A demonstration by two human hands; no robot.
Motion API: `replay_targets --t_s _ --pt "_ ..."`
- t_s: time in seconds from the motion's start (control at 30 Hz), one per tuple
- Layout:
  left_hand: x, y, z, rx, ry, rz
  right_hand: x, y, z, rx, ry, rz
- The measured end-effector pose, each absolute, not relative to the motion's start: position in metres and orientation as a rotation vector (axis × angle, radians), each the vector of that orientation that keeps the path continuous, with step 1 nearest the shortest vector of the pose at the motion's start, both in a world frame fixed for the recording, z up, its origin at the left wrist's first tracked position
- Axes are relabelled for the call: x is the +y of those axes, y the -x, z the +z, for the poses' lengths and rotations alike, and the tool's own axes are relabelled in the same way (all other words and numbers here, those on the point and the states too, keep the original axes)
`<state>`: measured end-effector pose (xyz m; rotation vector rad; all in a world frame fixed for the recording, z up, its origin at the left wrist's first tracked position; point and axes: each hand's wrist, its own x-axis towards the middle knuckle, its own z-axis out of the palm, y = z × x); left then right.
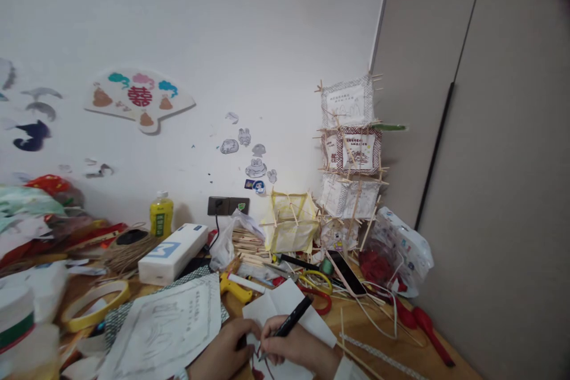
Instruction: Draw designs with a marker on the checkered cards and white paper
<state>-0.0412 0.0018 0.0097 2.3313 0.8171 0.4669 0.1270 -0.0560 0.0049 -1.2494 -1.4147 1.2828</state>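
Note:
My right hand [291, 341] is closed around a black marker pen [294, 316]. The pen slants down to the left, its tip close to a white sheet of paper [285, 297]. Dark red marks show on the lower part of the sheet. My left hand [228, 347] lies at the sheet's left edge, its fingers curled and holding the paper down. Just left of it is a drawn sheet [171, 323] with a patterned border, lettering and faint figures, on top of a green-patterned piece.
Behind the paper lie a yellow glue gun [236, 289], red-handled scissors [321, 303] and a phone [345, 273]. A white box [173, 253], tape roll [95, 307], twine [129, 249] and yellow bottle [161, 215] stand left. Stick-framed paper lanterns [350, 148] rise against the wall.

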Motion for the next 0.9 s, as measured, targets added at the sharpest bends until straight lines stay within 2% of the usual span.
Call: replay_targets --t_s 0.9 --pt "0.009 0.04 0.003 0.743 -2.323 0.475 -0.052 -0.13 0.0 -1.406 1.243 1.292"
